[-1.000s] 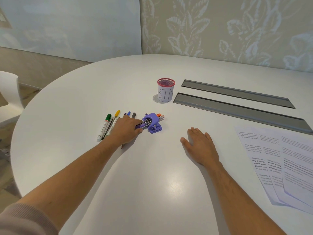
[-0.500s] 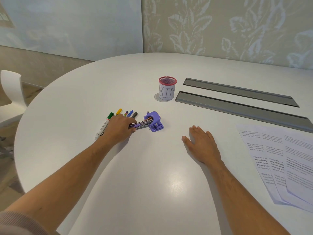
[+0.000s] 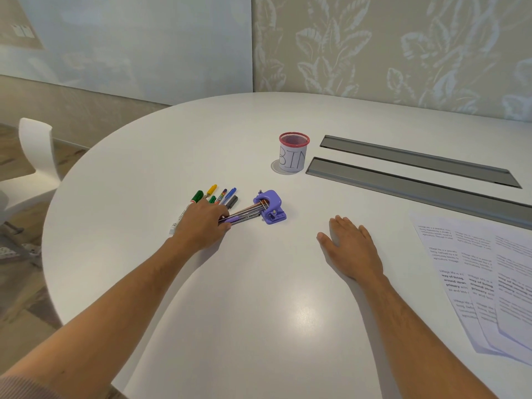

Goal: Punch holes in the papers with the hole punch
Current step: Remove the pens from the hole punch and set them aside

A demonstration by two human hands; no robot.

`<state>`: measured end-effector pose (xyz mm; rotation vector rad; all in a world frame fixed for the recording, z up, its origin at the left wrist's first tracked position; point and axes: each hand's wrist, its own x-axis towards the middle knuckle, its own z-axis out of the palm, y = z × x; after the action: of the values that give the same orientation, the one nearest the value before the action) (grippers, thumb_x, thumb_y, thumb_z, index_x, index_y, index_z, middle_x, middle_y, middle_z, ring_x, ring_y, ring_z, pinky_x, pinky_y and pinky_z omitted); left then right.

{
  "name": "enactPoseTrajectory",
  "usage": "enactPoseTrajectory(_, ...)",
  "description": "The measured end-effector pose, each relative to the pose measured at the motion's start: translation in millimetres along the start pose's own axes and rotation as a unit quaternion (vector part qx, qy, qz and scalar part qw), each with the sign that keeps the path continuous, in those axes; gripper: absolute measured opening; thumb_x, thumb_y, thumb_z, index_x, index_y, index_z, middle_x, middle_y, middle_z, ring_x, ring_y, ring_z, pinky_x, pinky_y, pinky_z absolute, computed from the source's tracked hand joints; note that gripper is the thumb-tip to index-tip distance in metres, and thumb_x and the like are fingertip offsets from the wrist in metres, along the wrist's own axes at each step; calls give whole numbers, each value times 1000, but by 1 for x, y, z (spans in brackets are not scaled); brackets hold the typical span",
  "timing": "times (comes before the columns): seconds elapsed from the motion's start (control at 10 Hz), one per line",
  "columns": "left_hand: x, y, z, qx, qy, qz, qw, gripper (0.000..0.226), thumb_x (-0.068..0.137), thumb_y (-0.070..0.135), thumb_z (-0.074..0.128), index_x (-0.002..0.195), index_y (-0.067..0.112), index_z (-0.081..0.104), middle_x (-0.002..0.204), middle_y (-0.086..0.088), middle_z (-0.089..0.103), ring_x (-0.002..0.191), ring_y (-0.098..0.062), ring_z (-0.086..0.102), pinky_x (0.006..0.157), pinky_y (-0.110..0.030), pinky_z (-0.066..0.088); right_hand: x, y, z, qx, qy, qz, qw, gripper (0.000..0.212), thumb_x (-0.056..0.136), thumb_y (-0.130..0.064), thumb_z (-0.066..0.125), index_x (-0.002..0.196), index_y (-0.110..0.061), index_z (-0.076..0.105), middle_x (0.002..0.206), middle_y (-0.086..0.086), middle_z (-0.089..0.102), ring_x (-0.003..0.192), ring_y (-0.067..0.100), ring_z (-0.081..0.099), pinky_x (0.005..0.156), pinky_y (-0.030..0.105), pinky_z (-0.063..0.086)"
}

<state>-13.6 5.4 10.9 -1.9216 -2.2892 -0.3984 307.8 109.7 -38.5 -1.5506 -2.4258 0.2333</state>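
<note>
A small purple hole punch (image 3: 270,207) stands on the white table (image 3: 259,283), with several thin pens (image 3: 244,216) pushed through its opening. My left hand (image 3: 203,224) grips the near ends of those pens, just left of the punch. My right hand (image 3: 349,247) lies flat on the table, fingers straight, to the right of the punch. Several printed papers (image 3: 483,280) lie overlapped at the right edge of the view, apart from both hands.
Loose markers and pens (image 3: 214,195) lie fanned out beyond my left hand. A red mesh cup labelled BIN (image 3: 293,154) stands behind the punch. Two grey cable slots (image 3: 414,182) run across the table's right. A white chair (image 3: 31,156) stands at left.
My left hand has drawn the bundle of pens back slightly through the punch, so their tips no longer poke out its far side. My right hand stays flat.
</note>
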Motion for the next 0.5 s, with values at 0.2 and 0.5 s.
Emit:
enactPoseTrajectory(0.2,-11,1,-4,-11,44,-29,999,19,89,35,61,95,21,71,83,-1,68,79,-19,47,65,-30,34,-1,-1,-1,1,-3,1,1000,66,98,-56,28,152,-18,30,161,-1,26,149,13,16,122,39,6)
enactPoseTrajectory(0.5,-24,-14,-5,-1,92,-69,993,22,92,30,60,103,16,72,89,-8,70,83,-26,53,64,-33,37,-1,-1,-1,-1,-1,0,1000,65,99,-56,28,152,-17,30,161,0,27,149,13,16,122,39,6)
